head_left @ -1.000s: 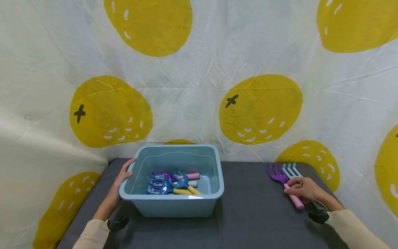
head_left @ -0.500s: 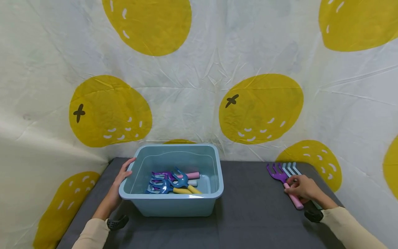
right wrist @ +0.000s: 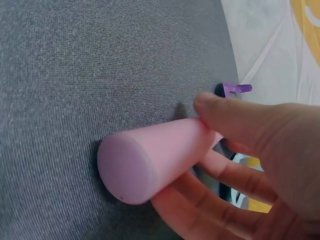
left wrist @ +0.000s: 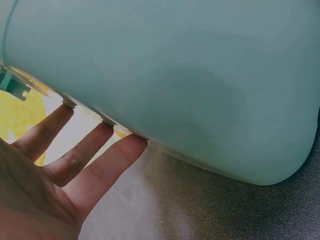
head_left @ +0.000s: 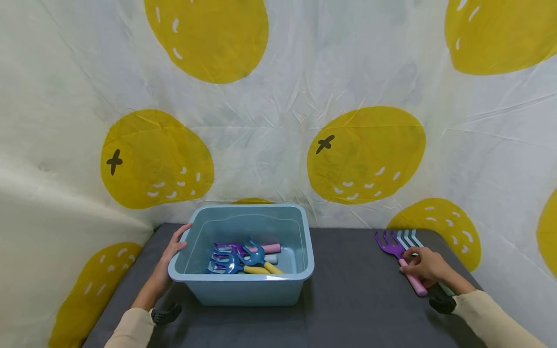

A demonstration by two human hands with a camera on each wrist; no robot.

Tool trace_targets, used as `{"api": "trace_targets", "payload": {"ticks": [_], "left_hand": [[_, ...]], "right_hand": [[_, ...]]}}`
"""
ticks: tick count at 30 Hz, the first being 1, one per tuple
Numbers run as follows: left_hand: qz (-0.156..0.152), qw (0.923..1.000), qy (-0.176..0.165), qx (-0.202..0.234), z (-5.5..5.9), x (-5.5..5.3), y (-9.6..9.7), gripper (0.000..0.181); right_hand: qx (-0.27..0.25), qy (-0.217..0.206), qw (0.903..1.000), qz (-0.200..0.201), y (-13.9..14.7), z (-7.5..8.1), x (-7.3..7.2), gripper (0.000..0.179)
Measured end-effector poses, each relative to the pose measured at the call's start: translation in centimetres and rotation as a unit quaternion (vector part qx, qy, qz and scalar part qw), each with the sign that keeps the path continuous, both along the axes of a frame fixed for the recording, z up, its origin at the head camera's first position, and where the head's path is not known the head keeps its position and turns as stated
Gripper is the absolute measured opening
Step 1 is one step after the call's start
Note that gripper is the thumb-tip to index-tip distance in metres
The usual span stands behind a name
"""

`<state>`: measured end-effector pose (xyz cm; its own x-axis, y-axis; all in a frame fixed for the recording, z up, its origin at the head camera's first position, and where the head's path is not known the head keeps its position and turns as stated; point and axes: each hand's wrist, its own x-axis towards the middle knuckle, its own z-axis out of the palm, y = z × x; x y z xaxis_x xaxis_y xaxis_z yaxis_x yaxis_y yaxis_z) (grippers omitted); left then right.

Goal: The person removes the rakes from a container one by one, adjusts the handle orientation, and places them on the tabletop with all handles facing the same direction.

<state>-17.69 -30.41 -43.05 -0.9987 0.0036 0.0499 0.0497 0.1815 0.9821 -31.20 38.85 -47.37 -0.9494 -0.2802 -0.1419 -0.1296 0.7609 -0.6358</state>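
My right hand [head_left: 422,266] holds the pink handle [right wrist: 160,155] of a purple toy garden rake [head_left: 393,247], thumb on one side and fingers on the other. The rake lies along the dark tabletop with its tines towards the wall. Beside it a light blue rake [head_left: 409,238] is partly hidden under this hand. At the left, my left hand [head_left: 167,258] rests against the side of a blue-grey plastic bin [head_left: 243,292]. In the left wrist view its fairly straight fingers [left wrist: 107,162] touch the bin's wall.
Several rakes lie piled in the bin, among them a blue rake [head_left: 256,253] with a yellow handle and a purple one with a pink handle. A dark cloth [head_left: 348,299] covers the table. Behind it hangs a white curtain [head_left: 261,145] printed with yellow fruit.
The right hand's fingers have settled slightly lower along the pink handle. The left hand and the bin keep their places; the view tilts a little.
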Motion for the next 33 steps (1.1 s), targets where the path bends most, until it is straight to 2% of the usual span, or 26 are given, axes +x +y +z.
{"api": "trace_targets", "payload": {"ticks": [4, 8, 13, 16, 23, 33], "left_hand": [[0.005, 1.0, -0.004, -0.007, -0.3, 0.2, -0.1, 0.059], [0.016, 0.9998, -0.007, -0.012, -0.5, 0.4, -0.1, 0.06], [0.013, 0.9999, -0.001, -0.004, -0.5, 0.0, 0.2, 0.058], [0.01, 0.9999, 0.003, 0.0, -0.5, -0.3, 0.3, 0.057], [0.009, 1.0, 0.003, 0.0, -0.3, -0.2, 0.1, 0.057], [0.006, 1.0, 0.006, 0.002, -0.2, -0.1, 0.1, 0.057]], "right_hand": [[0.011, 0.007, 0.9992, 0.037, -0.4, 1.2, 0.1, 0.056], [0.025, 0.004, 0.9967, 0.077, -0.9, 3.4, -0.1, 0.056], [0.039, -0.01, 0.9944, 0.098, -1.5, 6.6, -0.3, 0.06], [0.048, 0.004, 0.9924, 0.113, -2.1, 8.7, -0.5, 0.064], [0.071, 0.054, 0.983, 0.16, -4.6, 13.0, -1.1, 0.058], [0.108, 0.043, 0.9733, 0.198, -8.3, 19.6, -2.6, 0.066]]}}
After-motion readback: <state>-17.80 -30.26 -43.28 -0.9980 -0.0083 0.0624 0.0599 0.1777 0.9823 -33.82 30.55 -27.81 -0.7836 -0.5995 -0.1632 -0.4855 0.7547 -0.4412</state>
